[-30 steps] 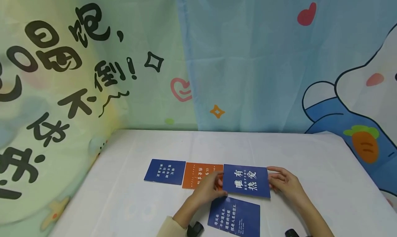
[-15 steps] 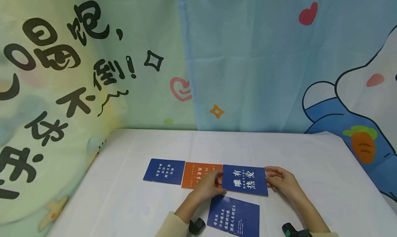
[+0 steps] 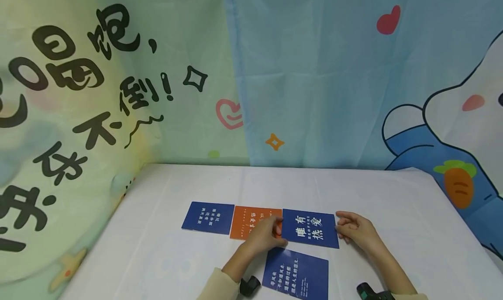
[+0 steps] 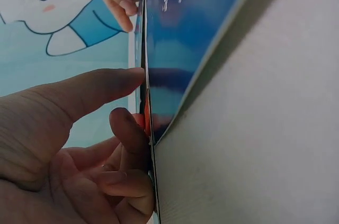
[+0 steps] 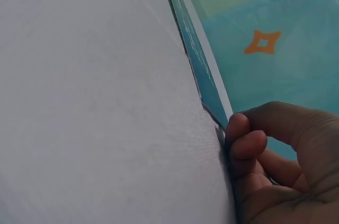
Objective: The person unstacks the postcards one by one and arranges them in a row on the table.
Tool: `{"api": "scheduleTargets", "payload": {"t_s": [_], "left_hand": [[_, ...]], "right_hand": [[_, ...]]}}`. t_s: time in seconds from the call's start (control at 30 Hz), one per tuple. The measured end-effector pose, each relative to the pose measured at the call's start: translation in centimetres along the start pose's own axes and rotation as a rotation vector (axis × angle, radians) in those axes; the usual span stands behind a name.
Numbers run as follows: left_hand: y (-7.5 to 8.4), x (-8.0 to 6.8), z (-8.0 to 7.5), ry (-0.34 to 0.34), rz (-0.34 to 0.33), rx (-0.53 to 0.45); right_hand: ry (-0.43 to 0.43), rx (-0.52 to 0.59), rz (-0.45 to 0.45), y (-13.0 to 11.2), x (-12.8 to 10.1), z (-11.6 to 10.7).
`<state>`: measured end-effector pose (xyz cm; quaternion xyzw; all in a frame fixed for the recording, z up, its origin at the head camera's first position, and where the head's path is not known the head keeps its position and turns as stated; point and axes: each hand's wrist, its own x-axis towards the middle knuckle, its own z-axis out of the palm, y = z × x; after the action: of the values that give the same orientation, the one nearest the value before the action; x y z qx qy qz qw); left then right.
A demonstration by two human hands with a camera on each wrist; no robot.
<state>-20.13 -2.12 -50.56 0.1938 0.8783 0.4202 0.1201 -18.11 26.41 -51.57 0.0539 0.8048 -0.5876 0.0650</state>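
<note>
In the head view a blue card (image 3: 310, 228) with large white characters lies on the white table, its left side against an orange card (image 3: 243, 221). My left hand (image 3: 264, 235) reaches over the orange card, fingertips at the blue card's left side and thumb by its lower left corner. My right hand (image 3: 358, 231) is at the card's right side, fingers loosely bent and fingertips at the edge. In the right wrist view the right fingertips (image 5: 239, 124) meet the card's corner. Both wrist views show the cards nearly edge-on.
Another blue card (image 3: 208, 218) continues the row to the left of the orange one. Nearer me lies a larger blue card (image 3: 296, 274) with white writing. Black wrist devices (image 3: 249, 287) sit at both wrists. A printed cloth backdrop (image 3: 314, 81) rises behind the table.
The blue card with large characters has shifted slightly left and down, flat in line with the orange card. My right hand has moved slightly left with it; the left hand has barely moved.
</note>
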Motion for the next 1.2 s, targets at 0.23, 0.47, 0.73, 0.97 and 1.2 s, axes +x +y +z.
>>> {"api": "scheduleTargets", "payload": {"t_s": [0.23,0.47,0.73,0.97,1.2], "left_hand": [[-0.1,-0.4,-0.3,0.020,0.004,-0.059],[-0.1,-1.2,-0.8,0.024,0.052,-0.050],[0.0,-2.8,-1.3,0.010,0.059,0.005],[0.2,-4.1,-1.5,-0.006,0.040,0.051],[0.4,-5.6,-1.6,-0.029,-0.007,0.033]], "right_hand": [[0.023,-0.056,0.011,-0.2,-0.5,0.0],[-0.010,-0.161,0.004,-1.2,-1.9,0.2],[-0.153,-0.096,-0.142,-1.0,-3.9,1.0],[-0.308,-0.144,-0.345,-0.3,-5.0,1.4],[-0.386,-0.167,-0.447,0.2,-5.6,1.5]]}}
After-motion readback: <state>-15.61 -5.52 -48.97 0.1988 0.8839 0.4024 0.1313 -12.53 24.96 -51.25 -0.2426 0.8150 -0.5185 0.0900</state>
